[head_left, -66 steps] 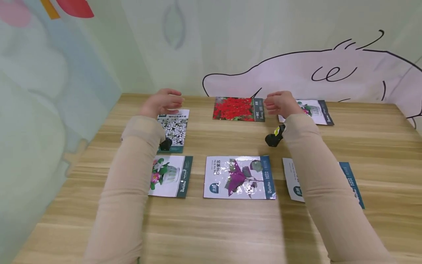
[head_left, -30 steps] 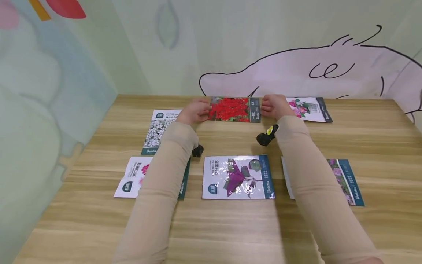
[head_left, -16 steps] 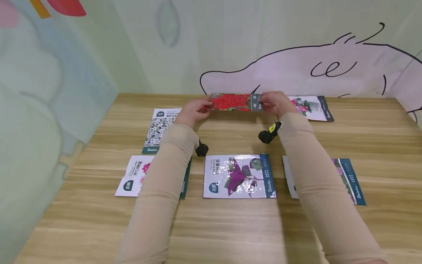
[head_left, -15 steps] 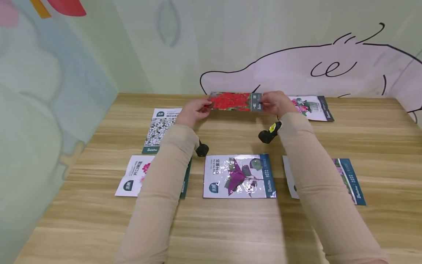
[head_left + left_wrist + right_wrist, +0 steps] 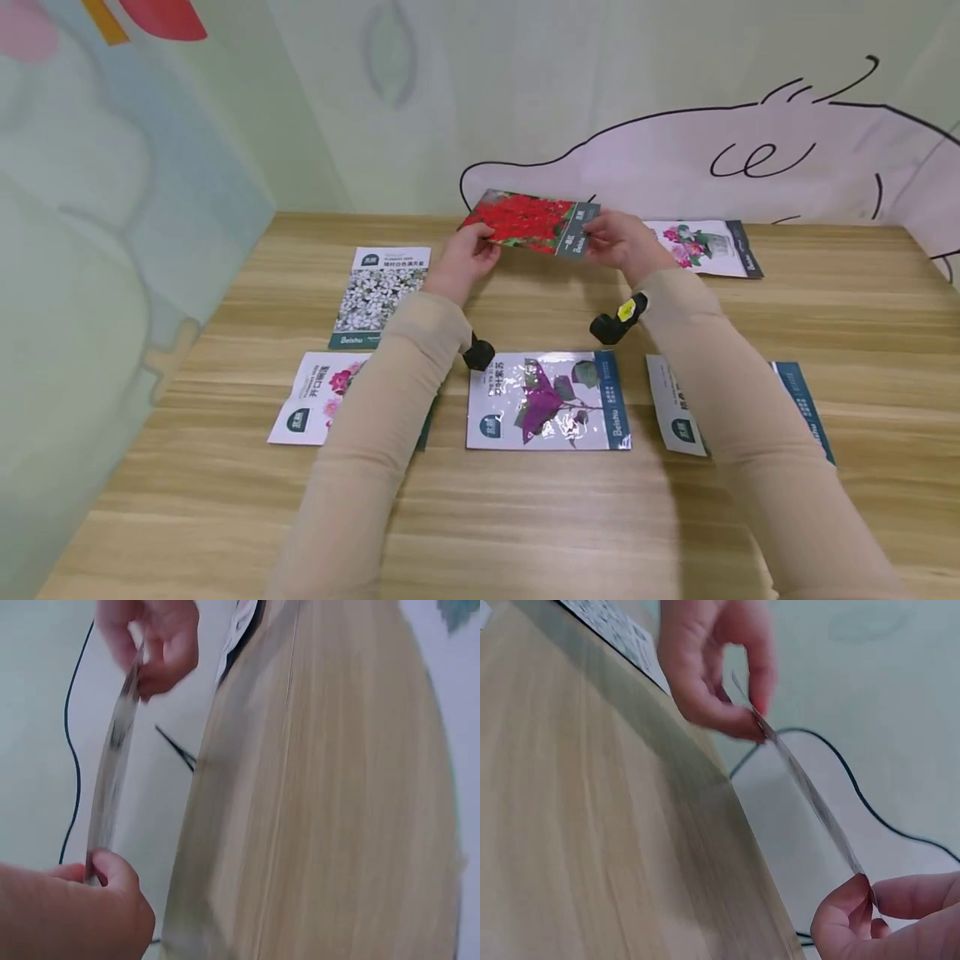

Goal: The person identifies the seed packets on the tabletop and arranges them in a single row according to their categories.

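Clearly, we see the left hand [image 5: 465, 259] and the right hand [image 5: 622, 242] pinching opposite ends of the red-flower packet [image 5: 528, 221], raised near the middle of the far edge of the table [image 5: 540, 525]. From the head we make out its printed face, red blooms beside a dark band; both wrist views give it almost edge-on instead, a thin, slightly bowed strip held apart from the wood, thumb and fingers meeting on its ends. Only the head view gives us the wider layout: the white-flower packet [image 5: 382, 292] toward the left edge, the glossy rectangular purple-leaf packet [image 5: 549, 400] between the sleeves [image 5: 382, 417], the pink-flower packet [image 5: 697, 247] farther right along the far edge. The table's pale wood runs in long streaks; the sleeves look soft and wrinkled.
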`<action>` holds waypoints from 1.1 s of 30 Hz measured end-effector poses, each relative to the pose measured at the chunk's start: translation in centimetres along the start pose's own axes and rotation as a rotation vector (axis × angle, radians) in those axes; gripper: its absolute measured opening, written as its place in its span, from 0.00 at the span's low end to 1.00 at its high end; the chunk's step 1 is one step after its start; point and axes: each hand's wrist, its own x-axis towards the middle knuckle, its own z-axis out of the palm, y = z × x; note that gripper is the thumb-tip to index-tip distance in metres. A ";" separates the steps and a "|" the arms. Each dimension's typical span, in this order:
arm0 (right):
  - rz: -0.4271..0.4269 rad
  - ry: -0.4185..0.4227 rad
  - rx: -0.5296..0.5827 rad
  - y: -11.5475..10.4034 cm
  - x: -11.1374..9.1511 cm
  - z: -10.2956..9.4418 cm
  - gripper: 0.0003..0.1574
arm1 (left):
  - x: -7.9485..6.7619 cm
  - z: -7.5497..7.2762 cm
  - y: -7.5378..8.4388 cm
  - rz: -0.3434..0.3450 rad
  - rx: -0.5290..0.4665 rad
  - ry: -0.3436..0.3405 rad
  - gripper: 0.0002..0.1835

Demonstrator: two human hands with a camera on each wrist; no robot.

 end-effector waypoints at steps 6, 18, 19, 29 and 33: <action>0.067 0.037 0.039 2.5 -1.7 2.7 0.28 | 4.1 -0.1 -1.3 -0.009 -0.008 -0.073 0.12; 0.071 -0.108 -0.052 3.1 -3.8 2.6 0.27 | -2.4 -0.7 0.6 -0.119 0.150 -0.175 0.18; 0.047 -0.109 -0.104 3.2 -4.2 2.8 0.29 | -4.8 -0.2 0.9 -0.117 0.217 -0.152 0.18; -0.067 -0.157 -0.422 4.9 -12.0 6.3 0.17 | -16.8 1.6 2.2 -0.093 0.903 -0.297 0.06; -0.063 -0.168 -0.437 5.3 -11.8 6.3 0.12 | -16.4 1.0 2.3 -0.118 0.926 -0.372 0.15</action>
